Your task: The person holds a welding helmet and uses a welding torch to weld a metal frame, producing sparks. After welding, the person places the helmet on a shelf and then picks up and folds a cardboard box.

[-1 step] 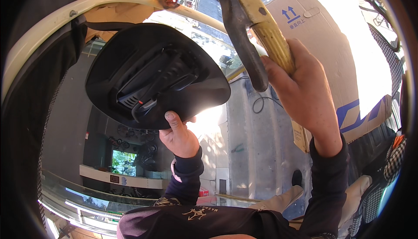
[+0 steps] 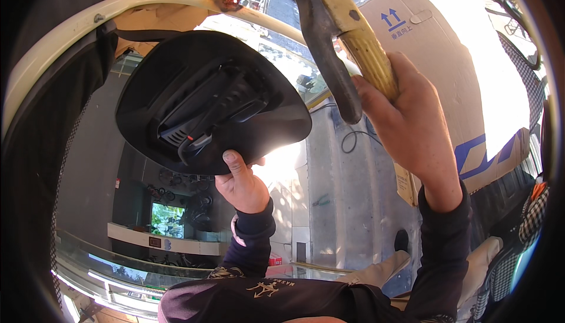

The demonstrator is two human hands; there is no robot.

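Observation:
A broad black moulded plastic shell (image 2: 206,105) with rounded corners fills the left middle. Its recess shows ribbed fittings, strap-like parts and a small red spot; I cannot make out its kind. My left hand (image 2: 244,187) pinches its lower edge, thumb on the facing side, the other fingers mostly hidden behind. At upper right, my right hand (image 2: 412,117) wraps round a worn, yellow, ribbed bar (image 2: 368,52), which leaves the top of the picture. Along the bar's left side runs a dark curved lever-like piece (image 2: 312,26), its rounded end beside my right thumb.
A large cardboard box (image 2: 426,46) with blue marks stands at right. Overhead at left curves a cream tube (image 2: 65,43), with a rusty patch near a joint. Grey paving (image 2: 353,199) with a thin dark cable lies below. A glass-edged counter (image 2: 135,270) is at lower left.

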